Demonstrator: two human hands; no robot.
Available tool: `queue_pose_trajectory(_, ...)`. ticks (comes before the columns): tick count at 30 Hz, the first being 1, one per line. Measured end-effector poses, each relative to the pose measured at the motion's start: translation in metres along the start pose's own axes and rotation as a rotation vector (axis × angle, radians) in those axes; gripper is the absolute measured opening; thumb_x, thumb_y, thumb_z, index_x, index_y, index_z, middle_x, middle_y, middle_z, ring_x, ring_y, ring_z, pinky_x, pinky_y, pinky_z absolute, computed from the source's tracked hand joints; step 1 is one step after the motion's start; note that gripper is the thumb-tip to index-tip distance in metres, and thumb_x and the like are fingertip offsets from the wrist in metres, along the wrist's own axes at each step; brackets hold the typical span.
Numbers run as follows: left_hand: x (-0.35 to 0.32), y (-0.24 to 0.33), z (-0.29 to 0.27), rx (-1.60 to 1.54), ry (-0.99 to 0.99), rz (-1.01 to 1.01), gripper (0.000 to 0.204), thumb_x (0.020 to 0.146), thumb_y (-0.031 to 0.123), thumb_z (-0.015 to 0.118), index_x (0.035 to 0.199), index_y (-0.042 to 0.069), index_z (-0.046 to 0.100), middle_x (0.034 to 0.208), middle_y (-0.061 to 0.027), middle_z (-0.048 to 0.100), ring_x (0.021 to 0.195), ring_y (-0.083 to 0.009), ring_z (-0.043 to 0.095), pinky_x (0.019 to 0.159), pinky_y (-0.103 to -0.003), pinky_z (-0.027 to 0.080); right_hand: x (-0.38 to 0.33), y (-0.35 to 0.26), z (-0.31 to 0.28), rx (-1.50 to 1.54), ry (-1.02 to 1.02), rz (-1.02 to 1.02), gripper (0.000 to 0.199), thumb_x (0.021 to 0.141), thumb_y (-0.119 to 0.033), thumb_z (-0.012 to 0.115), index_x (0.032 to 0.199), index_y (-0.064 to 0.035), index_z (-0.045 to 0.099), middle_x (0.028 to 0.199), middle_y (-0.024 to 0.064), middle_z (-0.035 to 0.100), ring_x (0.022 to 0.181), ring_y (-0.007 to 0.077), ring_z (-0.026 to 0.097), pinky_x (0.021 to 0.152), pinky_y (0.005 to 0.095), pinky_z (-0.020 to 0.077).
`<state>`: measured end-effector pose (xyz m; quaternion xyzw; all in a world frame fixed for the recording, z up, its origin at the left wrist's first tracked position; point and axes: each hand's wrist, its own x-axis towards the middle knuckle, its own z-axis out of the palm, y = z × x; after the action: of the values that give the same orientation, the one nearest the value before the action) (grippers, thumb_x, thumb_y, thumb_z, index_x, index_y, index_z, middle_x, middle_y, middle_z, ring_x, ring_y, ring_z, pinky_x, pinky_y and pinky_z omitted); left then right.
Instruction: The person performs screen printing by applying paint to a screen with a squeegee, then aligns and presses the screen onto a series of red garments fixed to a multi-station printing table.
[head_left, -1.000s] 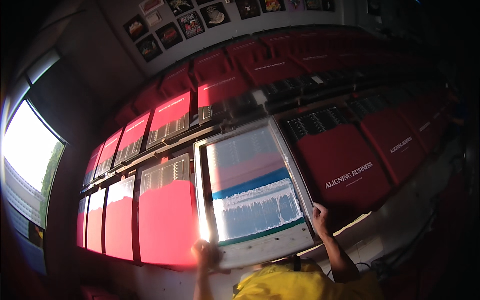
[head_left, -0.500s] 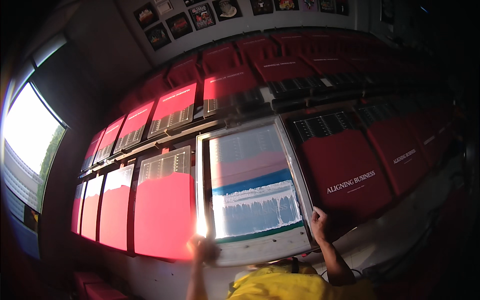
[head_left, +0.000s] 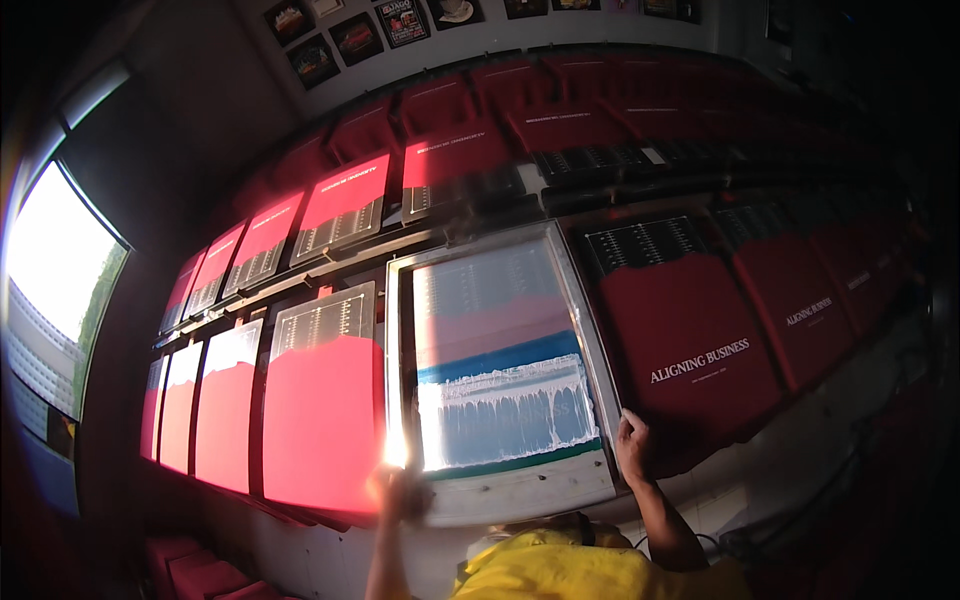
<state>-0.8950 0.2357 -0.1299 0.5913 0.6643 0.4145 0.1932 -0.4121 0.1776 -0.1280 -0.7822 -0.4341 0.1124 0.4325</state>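
Observation:
A screen-printing frame [head_left: 600, 395] with a pale metal border lies over a board in the near row. White ink [head_left: 500, 372] crosses its mesh in a ragged band, with drips trailing down over a blue-grey area. My left hand [head_left: 402, 492] is closed at the frame's lower left corner, partly washed out by glare and shadow. At the lower right side, my right hand [head_left: 633, 446] has its fingers curled around the frame's edge. Through the mesh, a red fabric and a dark board show faintly.
Red shirts on boards [head_left: 325, 420] stand close on the left, with printed red shirts [head_left: 690, 330] on the right. Behind a dark rail [head_left: 480, 230] run further rows of red shirts. A bright window [head_left: 65, 270] is at the far left. Red folded cloth [head_left: 200, 575] lies low left.
The view has shifted slightly, moving the whole scene a little left and up. Both hands stay at the frame's lower corners.

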Motion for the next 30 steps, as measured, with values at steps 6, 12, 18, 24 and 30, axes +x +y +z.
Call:
queue_pose_trajectory(6,0.008,0.022,-0.002,0.238,-0.056,-0.243,0.021,0.092,0.014,0.06,0.101,-0.003,0.068,0.082,-0.0082,0.07,0.072,-0.0144,0.064,0.066,-0.028,0.05,0.0,0.01,0.011,-0.055,0.041,-0.056,0.023,0.096,-0.012,0.058,0.11,0.0038,0.068,0.094,0.0242,0.07,0.088,0.0348,0.069,0.078,0.0381,0.0532)
queue_pose_trajectory(12,-0.023,0.067,-0.033,0.01,0.089,0.067,0.021,0.095,0.013,0.056,0.106,-0.002,0.064,0.107,-0.012,0.065,0.085,-0.0199,0.063,0.065,-0.036,0.052,-0.007,-0.022,-0.008,0.028,0.024,-0.332,0.035,0.095,-0.015,0.06,0.126,0.0009,0.059,0.116,0.0246,0.064,0.105,0.0387,0.063,0.091,0.0409,0.0501)
queue_pose_trajectory(18,-0.104,0.133,-0.057,-0.266,-1.009,-0.263,0.043,0.104,0.037,0.049,0.104,-0.002,0.068,0.088,-0.0072,0.071,0.067,-0.0118,0.058,0.064,-0.029,0.048,-0.065,-0.096,-0.053,-0.137,-0.659,-0.869,0.048,0.089,-0.017,0.064,0.135,-0.006,0.055,0.131,0.0141,0.06,0.123,0.0337,0.054,0.102,0.0431,0.045)
queue_pose_trajectory(24,-0.146,0.121,0.011,-0.549,-1.114,-0.482,0.051,0.106,0.045,0.041,0.102,0.002,0.067,0.087,-0.0068,0.07,0.061,-0.0099,0.054,0.054,-0.026,0.041,-0.071,-0.109,-0.033,-0.355,-0.75,-1.064,0.064,0.067,-0.01,0.069,0.13,-0.0093,0.058,0.124,0.0088,0.063,0.107,0.0302,0.059,0.092,0.0448,0.0478)
queue_pose_trajectory(30,-0.142,0.122,0.024,-0.659,-1.061,-0.588,0.046,0.107,0.041,0.038,0.111,0.002,0.063,0.072,0.0008,0.055,0.054,-0.0077,0.044,0.048,-0.024,0.033,-0.055,-0.133,-0.019,-0.387,-0.65,-1.074,0.051,0.065,-0.014,0.072,0.114,-0.0087,0.06,0.106,0.0099,0.063,0.096,0.0292,0.06,0.084,0.044,0.0478)
